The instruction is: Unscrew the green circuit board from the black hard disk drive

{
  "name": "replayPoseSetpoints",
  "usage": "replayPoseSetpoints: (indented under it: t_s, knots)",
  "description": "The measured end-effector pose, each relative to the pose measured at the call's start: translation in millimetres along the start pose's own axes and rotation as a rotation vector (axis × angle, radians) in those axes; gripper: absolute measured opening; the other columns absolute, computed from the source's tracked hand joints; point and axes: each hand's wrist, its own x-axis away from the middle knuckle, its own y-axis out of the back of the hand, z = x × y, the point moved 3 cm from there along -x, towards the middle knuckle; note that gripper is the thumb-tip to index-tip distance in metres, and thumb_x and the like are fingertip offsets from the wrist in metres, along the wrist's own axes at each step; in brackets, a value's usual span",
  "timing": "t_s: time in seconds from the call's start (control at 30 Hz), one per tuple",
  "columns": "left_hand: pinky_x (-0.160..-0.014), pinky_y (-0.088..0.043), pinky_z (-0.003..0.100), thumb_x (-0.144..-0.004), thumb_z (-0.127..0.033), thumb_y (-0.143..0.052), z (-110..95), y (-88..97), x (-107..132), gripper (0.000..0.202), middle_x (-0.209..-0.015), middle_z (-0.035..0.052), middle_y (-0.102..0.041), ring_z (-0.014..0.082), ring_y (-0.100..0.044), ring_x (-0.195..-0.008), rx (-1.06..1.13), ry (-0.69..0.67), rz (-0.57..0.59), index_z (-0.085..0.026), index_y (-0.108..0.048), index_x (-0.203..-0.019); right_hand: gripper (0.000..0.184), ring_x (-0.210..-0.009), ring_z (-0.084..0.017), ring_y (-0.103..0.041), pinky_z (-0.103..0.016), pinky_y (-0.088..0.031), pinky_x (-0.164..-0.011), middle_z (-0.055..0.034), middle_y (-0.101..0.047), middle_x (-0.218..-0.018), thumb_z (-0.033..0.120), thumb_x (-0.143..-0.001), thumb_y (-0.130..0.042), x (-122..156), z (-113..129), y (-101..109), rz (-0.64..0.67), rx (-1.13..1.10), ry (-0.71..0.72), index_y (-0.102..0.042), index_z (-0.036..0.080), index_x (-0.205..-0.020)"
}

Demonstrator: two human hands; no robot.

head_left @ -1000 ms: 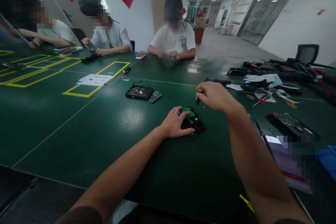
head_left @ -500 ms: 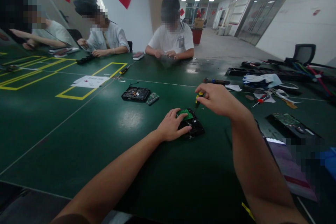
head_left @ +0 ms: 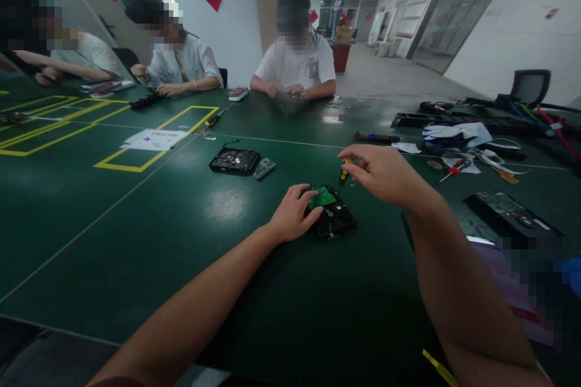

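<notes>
Here, holds slim yellow-and-black screwdriver (head_left: 344,176) in right grip (head_left: 377,172), aimed down-left at flat black rectangular drive (head_left: 336,222) partly beneath spread left hand (head_left: 293,211).

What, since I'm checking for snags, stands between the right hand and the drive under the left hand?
Nothing visible, except the screwdriver in the right hand, pointing down at the black drive. The left hand lies on the drive's left side, out of the way. Tip contact can't be told.

Left hand (head_left: 294,216) hides left side of drive (head_left: 336,219), mid-frame. Screwdriver (head_left: 344,177) tip too small to tell. Blue item (head_left: 573,275) cut off, right edge.
</notes>
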Motion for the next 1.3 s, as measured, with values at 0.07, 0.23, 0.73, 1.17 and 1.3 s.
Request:
replayPoseSetpoints:
  t_s: [0.07,0.23,0.73,1.17,1.3]
  knots:
    - [-0.122,-0.039,0.056,-0.103,-0.054,-0.053,-2.8,2.2,2.7,0.057,-0.154,0.0188,-0.047,0.0356,-0.041,-0.147,-0.025,-0.025,0.005,-0.017,-0.057,-0.146,0.026,-0.082,-0.021,-0.071,-0.033,-0.048,-0.077,-0.0070,-0.080,-0.102,0.025,-0.098,-0.058,2.3,-2.8,3.2,0.016,0.003,-0.014,-0.075,0.018,-0.115]
    - [-0.127,-0.030,0.058,-0.096,-0.071,-0.056,-18.8,7.9,10.4,0.073,-0.159,0.0160,-0.045,0.0387,-0.033,-0.153,-0.095,-0.172,0.107,-0.021,-0.056,-0.149,0.020,-0.080,-0.022,-0.070,-0.034,-0.047,-0.075,-0.0071,-0.079,-0.094,0.029,-0.098,-0.060,3.5,-7.1,7.8,0.034,0.079,-0.034,-0.076,0.019,-0.102]
    - [-0.127,-0.029,0.059,-0.083,-0.084,-0.065,-13.4,14.4,9.7,0.097,-0.159,0.0164,-0.050,0.0409,-0.037,-0.151,-0.094,-0.283,0.161,-0.020,-0.052,-0.154,0.021,-0.086,-0.023,-0.069,-0.035,-0.049,-0.081,-0.0096,-0.078,-0.106,0.019,-0.094,-0.063,3.6,-0.1,3.7,0.029,0.039,0.061,-0.075,0.016,-0.111]
    - [-0.124,-0.036,0.058,-0.101,-0.061,-0.058,-7.0,11.4,9.1,0.062,-0.152,0.0144,-0.055,0.0356,-0.045,-0.146,-0.060,-0.250,0.092,-0.021,-0.055,-0.148,0.019,-0.085,-0.027,-0.070,-0.038,-0.048,-0.076,-0.0114,-0.076,-0.094,0.035,-0.099,-0.068,0.4,-2.7,3.5,0.000,0.168,-0.103,-0.071,0.016,-0.098]
    - [-0.117,-0.044,0.057,-0.109,-0.038,-0.047,3.8,8.2,6.9,0.036,-0.144,0.0131,-0.060,0.0312,-0.053,-0.137,-0.082,-0.156,-0.018,-0.022,-0.061,-0.139,0.017,-0.087,-0.028,-0.070,-0.039,-0.048,-0.078,-0.0114,-0.077,-0.094,0.034,-0.099,-0.067,0.0,-5.9,1.8,0.003,0.185,-0.099,-0.072,0.017,-0.098]
